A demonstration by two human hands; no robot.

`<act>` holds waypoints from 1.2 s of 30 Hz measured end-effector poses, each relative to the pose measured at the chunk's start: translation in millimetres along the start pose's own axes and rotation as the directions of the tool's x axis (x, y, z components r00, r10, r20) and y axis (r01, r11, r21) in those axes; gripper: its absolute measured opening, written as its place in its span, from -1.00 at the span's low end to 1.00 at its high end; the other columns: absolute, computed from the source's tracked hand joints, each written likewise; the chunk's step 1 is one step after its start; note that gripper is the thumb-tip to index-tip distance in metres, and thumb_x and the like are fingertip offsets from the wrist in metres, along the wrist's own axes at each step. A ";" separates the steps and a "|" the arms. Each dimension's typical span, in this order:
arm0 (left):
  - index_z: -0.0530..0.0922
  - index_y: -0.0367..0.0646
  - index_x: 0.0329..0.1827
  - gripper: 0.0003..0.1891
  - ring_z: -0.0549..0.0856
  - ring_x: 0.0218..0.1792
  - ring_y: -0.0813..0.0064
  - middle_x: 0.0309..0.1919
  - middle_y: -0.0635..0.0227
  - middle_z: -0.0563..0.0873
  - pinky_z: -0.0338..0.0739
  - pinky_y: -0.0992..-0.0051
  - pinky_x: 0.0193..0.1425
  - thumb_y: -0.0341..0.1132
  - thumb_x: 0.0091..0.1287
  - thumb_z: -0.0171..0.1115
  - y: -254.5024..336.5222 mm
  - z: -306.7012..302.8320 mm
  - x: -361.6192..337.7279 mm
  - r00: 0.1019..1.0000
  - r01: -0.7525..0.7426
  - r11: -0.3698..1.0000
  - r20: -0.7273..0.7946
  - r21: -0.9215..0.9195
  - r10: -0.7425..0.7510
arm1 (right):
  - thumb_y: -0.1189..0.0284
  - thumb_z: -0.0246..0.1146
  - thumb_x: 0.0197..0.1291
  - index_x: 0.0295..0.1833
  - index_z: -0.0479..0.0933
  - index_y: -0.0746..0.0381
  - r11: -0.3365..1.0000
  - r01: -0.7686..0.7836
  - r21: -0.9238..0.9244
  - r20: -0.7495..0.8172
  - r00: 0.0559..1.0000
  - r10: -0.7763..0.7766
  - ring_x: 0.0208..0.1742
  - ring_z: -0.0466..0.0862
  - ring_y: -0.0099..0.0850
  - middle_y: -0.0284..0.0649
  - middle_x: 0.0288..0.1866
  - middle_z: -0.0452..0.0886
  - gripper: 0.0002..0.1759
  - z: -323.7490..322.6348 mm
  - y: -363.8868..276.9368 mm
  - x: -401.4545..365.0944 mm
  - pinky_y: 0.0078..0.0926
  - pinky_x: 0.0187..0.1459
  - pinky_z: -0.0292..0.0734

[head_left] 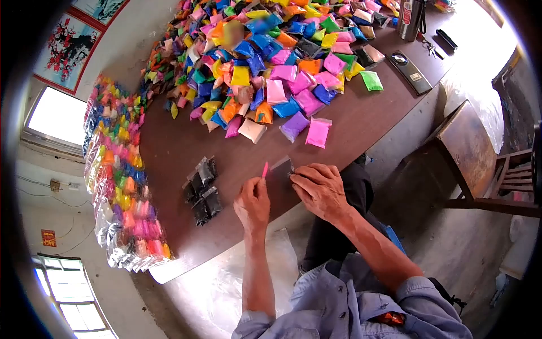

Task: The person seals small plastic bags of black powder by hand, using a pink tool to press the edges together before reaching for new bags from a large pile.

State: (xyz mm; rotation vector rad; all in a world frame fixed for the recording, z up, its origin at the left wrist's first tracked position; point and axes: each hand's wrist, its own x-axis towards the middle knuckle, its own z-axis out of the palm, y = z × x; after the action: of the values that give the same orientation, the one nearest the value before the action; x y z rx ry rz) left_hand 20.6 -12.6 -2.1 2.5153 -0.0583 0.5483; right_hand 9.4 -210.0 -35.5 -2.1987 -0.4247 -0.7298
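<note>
My left hand (252, 202) is closed near the table's front edge, with a slim pink stick (265, 169) pointing up from between its thumb and fingers. To its right, my right hand (320, 187) pinches a small see-through plastic bag (281, 165) with a dark edge; what is in the bag I cannot make out. The two hands are a short way apart. Left of them on the table lies a small group of black packets (202, 191). A pink packet (319, 133) and a purple packet (294, 126) lie beyond my right hand.
A big heap of colourful packets (282, 73) covers the back of the brown table (169, 147). Bundled packets in clear bags (127, 198) line its left edge. A phone-like device (409, 73), keys (432, 50) and a thermos (410, 20) rest at right. A wooden chair (468, 150) stands beyond.
</note>
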 end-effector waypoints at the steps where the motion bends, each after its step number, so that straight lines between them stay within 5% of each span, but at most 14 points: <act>1: 0.73 -0.15 -0.17 -0.92 0.77 -0.41 0.07 -0.35 0.15 0.79 0.62 0.20 -0.30 -0.35 0.45 0.43 0.6 -1.6 0.9 0.998 0.056 0.998 -0.008 -0.037 -0.056 | 0.45 0.58 0.10 0.06 0.77 0.07 1.000 -0.007 -0.002 -0.011 1.000 0.007 0.23 0.64 -0.32 -0.39 0.14 0.73 -0.63 0.5 -0.3 -1.1 -0.27 0.20 0.45; 4: 0.74 -0.21 -0.17 -0.90 0.80 -0.37 0.19 -0.34 0.15 0.81 0.65 0.31 -0.27 -0.37 0.46 0.44 20.5 -8.3 -14.2 0.998 0.052 0.983 0.030 -0.176 -0.047 | 0.46 0.59 0.07 0.03 0.77 0.07 0.999 -0.034 0.007 -0.032 0.999 0.034 0.18 0.68 -0.32 -0.40 0.10 0.75 -0.63 3.1 -3.1 0.1 -0.27 0.19 0.46; 8: 0.72 -0.20 -0.19 -0.92 0.82 -0.34 0.11 -0.32 0.13 0.81 0.67 0.28 -0.25 -0.41 0.41 0.47 19.0 -2.9 -23.3 0.995 -0.083 0.996 0.047 -0.033 0.085 | 0.47 0.59 0.03 0.00 0.77 0.07 0.999 -0.029 0.014 -0.046 0.999 0.029 0.14 0.70 -0.32 -0.41 0.06 0.76 -0.64 3.7 -7.3 2.8 -0.27 0.19 0.46; 16: 0.74 -0.10 -0.18 -0.95 0.79 -0.37 0.05 -0.37 0.16 0.79 0.65 0.18 -0.27 -0.38 0.41 0.46 2.6 -9.9 -13.7 0.998 0.022 0.997 -0.063 -0.072 -0.027 | 0.51 0.58 0.04 -0.03 0.77 0.08 1.000 -0.029 0.007 -0.048 0.998 0.029 0.07 0.72 -0.26 -0.34 0.02 0.75 -0.67 0.0 -15.4 6.9 -0.26 0.12 0.52; 19: 0.74 -0.12 -0.16 -0.94 0.80 -0.38 0.08 -0.36 0.15 0.80 0.66 0.22 -0.27 -0.41 0.39 0.47 14.0 -13.2 -30.6 0.996 0.058 0.971 -0.051 -0.232 -0.072 | 0.56 0.52 0.09 -0.02 0.77 0.12 0.994 -0.078 0.077 -0.094 0.992 0.085 0.06 0.72 -0.22 -0.29 -0.01 0.75 -0.69 -5.0 -17.7 18.3 -0.22 0.06 0.57; 22: 0.75 -0.11 -0.15 -0.93 0.81 -0.39 0.08 -0.34 0.16 0.81 0.68 0.27 -0.29 -0.44 0.37 0.48 17.2 -6.4 -45.6 0.990 0.107 0.971 -0.064 -0.215 -0.124 | 0.59 0.46 0.15 -0.01 0.76 0.17 0.995 -0.016 0.097 -0.064 0.998 0.022 0.07 0.72 -0.16 -0.25 0.00 0.77 -0.73 -1.2 -11.8 36.3 -0.19 0.03 0.59; 24: 0.74 -0.08 -0.15 -0.92 0.80 -0.41 0.06 -0.35 0.17 0.81 0.68 0.25 -0.33 -0.43 0.37 0.48 18.5 2.8 -47.9 0.987 -0.090 0.984 -0.143 -0.154 0.068 | 0.58 0.44 0.18 -0.01 0.77 0.15 0.999 -0.028 0.017 0.098 0.995 0.026 0.10 0.73 -0.16 -0.29 0.05 0.79 -0.75 2.6 -8.3 37.8 -0.20 0.01 0.58; 27: 0.72 -0.14 -0.18 -0.92 0.83 -0.31 0.03 -0.31 0.09 0.82 0.68 0.23 -0.27 -0.45 0.35 0.48 23.2 1.1 -48.5 1.000 0.001 0.999 -0.029 -0.051 -0.003 | 0.58 0.44 0.17 -0.02 0.78 0.13 1.000 -0.018 0.013 0.078 0.997 0.017 0.10 0.72 -0.20 -0.33 0.06 0.80 -0.75 7.0 -4.1 34.9 -0.21 -0.01 0.56; 36: 0.66 -0.01 -0.21 -0.90 0.77 -0.43 0.04 -0.39 0.24 0.76 0.61 0.12 -0.38 -0.31 0.42 0.45 -1.3 -0.1 -38.3 0.989 0.002 1.000 -0.147 0.028 0.002 | 0.51 0.49 0.13 -0.11 0.82 0.10 0.995 -0.099 -0.031 0.051 0.994 0.101 0.09 0.71 -0.25 -0.36 0.01 0.79 -0.81 12.1 -10.8 34.8 -0.22 0.03 0.54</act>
State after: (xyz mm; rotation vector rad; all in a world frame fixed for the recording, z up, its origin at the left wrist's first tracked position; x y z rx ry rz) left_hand -14.3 -14.3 -17.9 2.4938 0.0043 0.7375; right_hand 35.5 -191.4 -14.4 -2.2529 -0.3296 -0.6284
